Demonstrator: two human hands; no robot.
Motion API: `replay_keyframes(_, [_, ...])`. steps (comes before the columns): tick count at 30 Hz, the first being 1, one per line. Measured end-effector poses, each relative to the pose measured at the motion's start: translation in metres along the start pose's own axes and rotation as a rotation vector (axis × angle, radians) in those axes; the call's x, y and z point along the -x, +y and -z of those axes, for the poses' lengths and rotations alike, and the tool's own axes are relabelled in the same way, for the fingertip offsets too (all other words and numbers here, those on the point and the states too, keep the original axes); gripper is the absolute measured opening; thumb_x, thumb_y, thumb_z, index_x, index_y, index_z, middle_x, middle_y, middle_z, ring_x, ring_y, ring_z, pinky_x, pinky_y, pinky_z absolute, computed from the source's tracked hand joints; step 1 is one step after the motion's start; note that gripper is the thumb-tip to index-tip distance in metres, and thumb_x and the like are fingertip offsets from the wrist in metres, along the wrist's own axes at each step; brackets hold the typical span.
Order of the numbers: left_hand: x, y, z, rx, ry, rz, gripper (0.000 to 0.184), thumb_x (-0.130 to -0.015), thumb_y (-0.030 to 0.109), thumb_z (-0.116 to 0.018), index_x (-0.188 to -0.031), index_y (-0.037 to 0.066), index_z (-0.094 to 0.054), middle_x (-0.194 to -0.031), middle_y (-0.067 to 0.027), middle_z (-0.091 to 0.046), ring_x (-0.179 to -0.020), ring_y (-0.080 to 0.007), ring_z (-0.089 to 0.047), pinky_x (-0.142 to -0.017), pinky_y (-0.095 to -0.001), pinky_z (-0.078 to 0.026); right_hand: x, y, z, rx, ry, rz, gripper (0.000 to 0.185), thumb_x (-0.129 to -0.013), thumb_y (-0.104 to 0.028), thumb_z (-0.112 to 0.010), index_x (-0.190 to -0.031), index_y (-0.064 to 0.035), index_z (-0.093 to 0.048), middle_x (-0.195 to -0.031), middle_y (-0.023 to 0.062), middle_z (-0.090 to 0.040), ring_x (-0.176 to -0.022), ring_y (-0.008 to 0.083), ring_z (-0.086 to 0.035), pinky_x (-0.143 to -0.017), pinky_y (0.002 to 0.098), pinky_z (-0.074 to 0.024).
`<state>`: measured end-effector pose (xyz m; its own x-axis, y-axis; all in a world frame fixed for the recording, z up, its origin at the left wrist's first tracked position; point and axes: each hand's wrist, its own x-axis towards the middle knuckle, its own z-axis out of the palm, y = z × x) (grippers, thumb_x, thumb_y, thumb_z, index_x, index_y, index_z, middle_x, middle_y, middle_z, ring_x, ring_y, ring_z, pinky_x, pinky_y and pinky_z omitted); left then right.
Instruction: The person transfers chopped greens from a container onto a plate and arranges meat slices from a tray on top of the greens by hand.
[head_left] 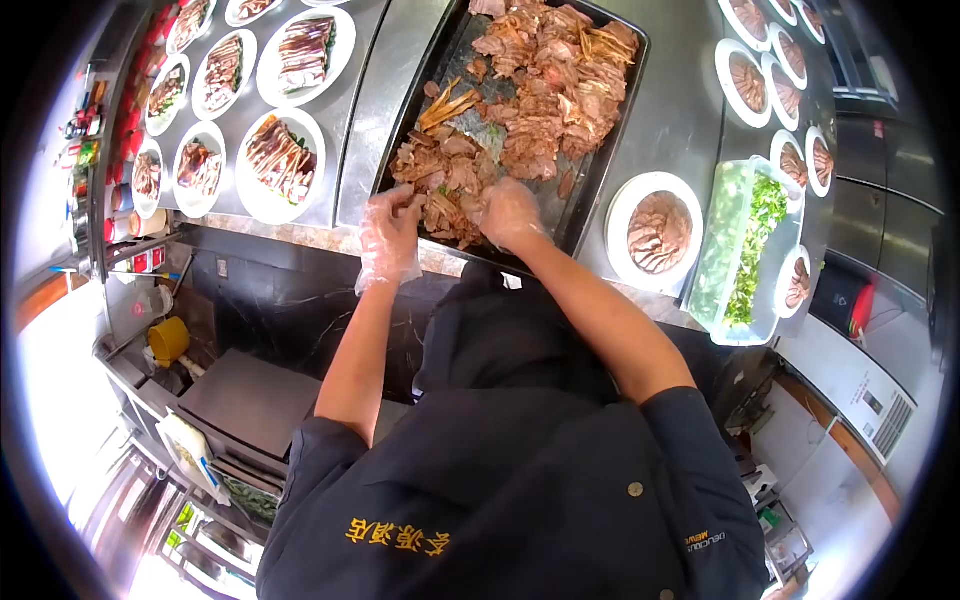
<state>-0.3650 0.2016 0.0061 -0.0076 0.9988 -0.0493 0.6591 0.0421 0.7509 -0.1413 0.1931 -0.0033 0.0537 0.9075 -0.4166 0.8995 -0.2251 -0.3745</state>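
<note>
A large dark baking tray (612,165) lies on the steel counter, holding piles of sliced cooked meat (560,110). My left hand (392,232), in a clear plastic glove, is at the tray's near left edge, its curled fingers closed at the side of the nearest meat pile (448,180). From the other side, my gloved right hand (512,214) presses its bent fingers into the same pile. Its fingertips are partly hidden by the hand and the meat. Pale brown strips (448,107) lie just beyond that pile.
Right of the tray stands a white bowl (618,240) of sliced meat. Beside it, a clear plastic tub (725,225) contains chopped greens (757,235). Several white plates with dressed meat, one nearest (253,205), cover the left counter. More meat plates (733,85) line the far right.
</note>
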Motion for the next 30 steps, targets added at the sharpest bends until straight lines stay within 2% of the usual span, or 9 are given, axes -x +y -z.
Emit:
replay_keyframes(6, [0.008, 0.021, 0.007, 0.035, -0.011, -0.183, 0.023, -0.092, 0.004, -0.080, -0.115, 0.004, -0.077, -0.111, -0.0156, -0.076, -0.092, -0.0303, -0.074, -0.083, -0.0398, -0.060, 0.028, 0.025, 0.007, -0.606, -0.030, 0.043, 0.032, -0.093, -0.030, -0.084, -0.113, -0.0043, -0.083, -0.111, 0.0235, -0.080, -0.109, 0.0399, -0.077, -0.098, 0.0475, -0.0589])
replay_keyframes(7, [0.006, 0.025, 0.003, 0.028, -0.047, -0.218, 0.023, -0.093, 0.004, -0.079, -0.115, 0.004, -0.077, -0.111, -0.0151, -0.076, -0.091, -0.0303, -0.073, -0.082, -0.0397, -0.060, 0.042, 0.036, 0.007, -0.726, 0.067, 0.011, 0.034, -0.093, -0.025, -0.088, -0.116, -0.0014, -0.079, -0.104, 0.0171, -0.081, -0.089, 0.0233, -0.075, -0.085, 0.0381, -0.0588])
replay_keyframes(13, [0.006, 0.054, -0.051, 0.105, -0.329, -0.326, 0.022, -0.097, 0.011, -0.081, -0.118, 0.004, -0.077, -0.105, -0.0145, -0.078, -0.088, -0.0270, -0.074, -0.082, -0.0397, -0.059, 0.124, 0.162, 0.054, -0.731, 0.550, -0.213, 0.026, -0.100, -0.010, -0.075, -0.123, 0.0011, -0.074, -0.097, 0.0069, -0.075, -0.084, 0.0155, -0.071, -0.077, 0.0311, -0.0584])
replay_keyframes(14, [0.008, 0.066, -0.062, 0.105, -0.354, -0.340, 0.022, -0.097, 0.011, -0.081, -0.118, 0.004, -0.077, -0.105, -0.0145, -0.078, -0.088, -0.0270, -0.074, -0.082, -0.0397, -0.059, 0.138, 0.175, 0.063, -1.139, 0.675, -0.230, 0.028, -0.099, -0.007, -0.076, -0.126, -0.0019, -0.072, -0.097, 0.0045, -0.073, -0.084, 0.0168, -0.070, -0.076, 0.0311, -0.0579])
replay_keyframes(15, [0.010, 0.083, -0.074, 0.099, -0.429, -0.369, 0.022, -0.097, 0.012, -0.080, -0.118, 0.004, -0.077, -0.106, -0.0148, -0.078, -0.089, -0.0277, -0.074, -0.083, -0.0403, -0.060, 0.142, 0.196, 0.061, -1.163, 0.881, -0.197, 0.030, -0.098, -0.006, -0.079, -0.127, -0.0045, -0.071, -0.097, 0.0022, -0.071, -0.085, 0.0174, -0.070, -0.078, 0.0312, -0.0584])
replay_keyframes(20, [0.022, 0.172, -0.136, 0.195, -0.675, -0.524, 0.023, -0.098, 0.014, -0.079, -0.120, 0.005, -0.079, -0.105, -0.0148, -0.078, -0.091, -0.0313, -0.075, -0.084, -0.0423, -0.060, 0.170, 0.256, 0.062, -0.756, 0.754, -0.688, 0.045, -0.090, -0.018, -0.088, -0.129, -0.0040, -0.072, -0.111, 0.0126, -0.081, -0.099, 0.0188, -0.077, -0.090, 0.0344, -0.0612])
replay_keyframes(23, [0.029, 0.211, -0.184, 0.043, -0.832, -0.596, 0.033, -0.099, 0.017, -0.077, -0.131, 0.007, -0.077, -0.119, -0.0177, -0.077, -0.104, -0.0356, -0.076, -0.094, -0.0438, -0.061, 0.172, 0.252, 0.057, -0.682, 0.852, -0.704, 0.045, -0.090, -0.018, -0.088, -0.130, -0.0051, -0.071, -0.108, 0.0114, -0.081, -0.097, 0.0211, -0.078, -0.089, 0.0357, -0.0616])
replay_keyframes(25, [0.031, 0.238, -0.217, -0.054, -0.863, -0.701, 0.056, -0.100, 0.022, -0.075, -0.153, 0.009, -0.063, -0.150, -0.0215, -0.065, -0.137, -0.0377, -0.065, -0.117, -0.0445, -0.053, 0.174, 0.252, 0.051, -0.811, 0.899, -0.679, 0.044, -0.090, -0.020, -0.086, -0.130, -0.0072, -0.073, -0.116, 0.0169, -0.078, -0.099, 0.0294, -0.077, -0.092, 0.0409, -0.0617])
replay_keyframes(30, [0.053, 0.256, -0.258, -0.214, -0.928, -0.774, 0.076, -0.103, 0.020, -0.068, -0.171, 0.009, -0.037, -0.176, -0.0205, -0.038, -0.163, -0.0367, -0.037, -0.134, -0.0452, -0.034, 0.176, 0.255, 0.039, -0.455, 0.950, -0.504, 0.046, -0.095, -0.014, -0.072, -0.140, -0.0046, -0.068, -0.149, 0.0238, -0.061, -0.127, 0.0422, -0.060, -0.112, 0.0531, -0.0497])
